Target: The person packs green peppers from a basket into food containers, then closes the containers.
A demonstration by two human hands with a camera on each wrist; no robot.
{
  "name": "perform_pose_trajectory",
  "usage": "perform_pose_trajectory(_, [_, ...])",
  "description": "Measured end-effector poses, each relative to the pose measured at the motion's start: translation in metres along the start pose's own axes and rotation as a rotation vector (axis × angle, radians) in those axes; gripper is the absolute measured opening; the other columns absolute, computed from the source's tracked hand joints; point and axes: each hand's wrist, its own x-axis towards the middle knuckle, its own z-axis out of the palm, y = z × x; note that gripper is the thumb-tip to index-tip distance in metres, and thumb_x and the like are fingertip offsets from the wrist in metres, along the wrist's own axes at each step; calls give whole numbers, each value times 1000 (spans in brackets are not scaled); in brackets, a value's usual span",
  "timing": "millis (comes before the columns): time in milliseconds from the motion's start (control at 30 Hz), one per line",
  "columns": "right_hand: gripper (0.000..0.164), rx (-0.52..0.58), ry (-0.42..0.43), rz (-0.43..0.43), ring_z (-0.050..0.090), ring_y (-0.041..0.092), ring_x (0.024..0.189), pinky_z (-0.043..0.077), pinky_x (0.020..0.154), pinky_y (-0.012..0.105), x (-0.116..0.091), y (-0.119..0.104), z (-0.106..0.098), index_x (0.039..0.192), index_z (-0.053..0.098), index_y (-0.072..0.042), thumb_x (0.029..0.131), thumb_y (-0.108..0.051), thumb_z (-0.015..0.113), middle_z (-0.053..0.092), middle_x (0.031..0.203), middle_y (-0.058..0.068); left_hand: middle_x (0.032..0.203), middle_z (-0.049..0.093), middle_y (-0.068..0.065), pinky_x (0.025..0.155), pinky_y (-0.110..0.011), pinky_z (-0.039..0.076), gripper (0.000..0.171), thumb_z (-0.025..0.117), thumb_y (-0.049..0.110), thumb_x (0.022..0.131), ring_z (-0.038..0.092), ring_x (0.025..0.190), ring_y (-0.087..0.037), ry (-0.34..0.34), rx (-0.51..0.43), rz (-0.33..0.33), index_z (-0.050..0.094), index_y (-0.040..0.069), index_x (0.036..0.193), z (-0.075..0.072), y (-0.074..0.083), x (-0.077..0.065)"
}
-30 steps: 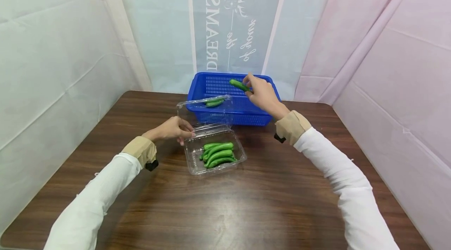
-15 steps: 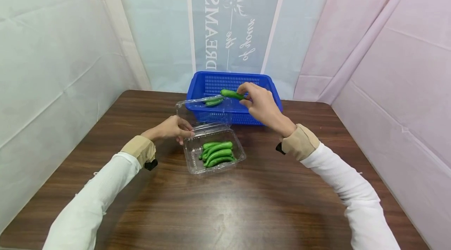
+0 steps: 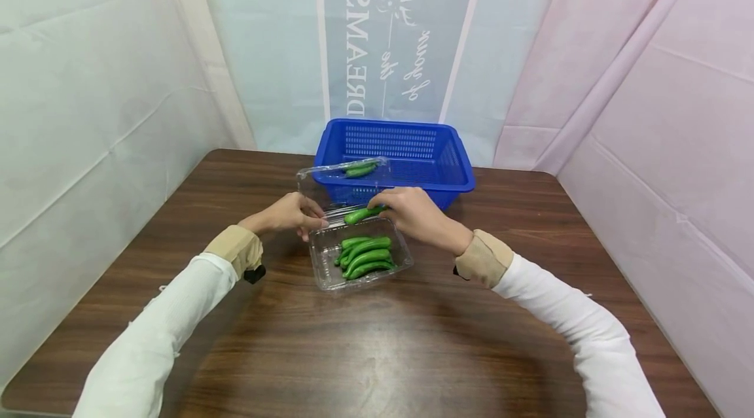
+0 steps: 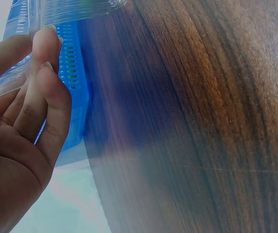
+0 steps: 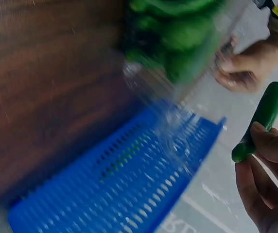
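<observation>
In the head view my right hand [image 3: 415, 215] pinches a green chili pepper [image 3: 360, 215] by one end, above the hinge side of a clear plastic clamshell box [image 3: 325, 277]. The right wrist view shows that green chili pepper [image 5: 270, 104] between thumb and fingertips. My left hand [image 3: 288, 215] pinches the box's rear left edge near the hinge, with the thumb on top. Several green chili peppers [image 3: 368, 254] lie side by side in the box's base. The clear lid [image 3: 341, 189] stands raised and leans toward the basket.
A blue perforated plastic basket [image 3: 453, 186] stands behind the box on the dark wooden table [image 3: 377, 352]. More green peppers [image 3: 360, 171] show in its left part through the clear lid. Fabric walls [image 3: 660, 143] surround the table at the back and both sides.
My right hand has come from over the blue basket toward me and left, bringing the green chili pepper to the box. The left hand stays at the box's edge.
</observation>
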Motion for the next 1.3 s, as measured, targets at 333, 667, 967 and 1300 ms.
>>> perform_pose_trajectory(333, [20,-38,-90,-36,70,17,81,57,69,37,-1,-3,27,98,77,-14,80,-5,81,75,94,-2,92,73,-13,65,-53,58,29,74,17,91,68,58,-25,-1,-13,-17,71,-7,108,1,0,1])
perform_pose_trajectory(667, [23,-34,-166,-22,69,19,89,57,75,37,-1,0,39,102,76,-11,83,1,77,73,99,1,95,72,-21,70,-62,54,26,69,8,93,68,62,-37,-17,-27,-18,68,-13,108,1,12,-5])
perform_pose_trajectory(967, [26,-19,-211,-25,69,19,92,57,75,38,3,-3,40,104,76,-12,84,4,71,73,103,0,92,72,-21,68,-61,54,26,69,7,93,68,62,-37,-19,-29,6,67,-15,107,0,34,-17])
perform_pose_trajectory(1300, [26,-11,-226,-18,69,17,81,56,64,38,1,-3,42,97,76,-13,86,7,63,73,95,-2,92,72,-21,69,-60,55,26,70,8,92,68,62,-36,-16,-33,-7,68,-14,108,0,33,-15])
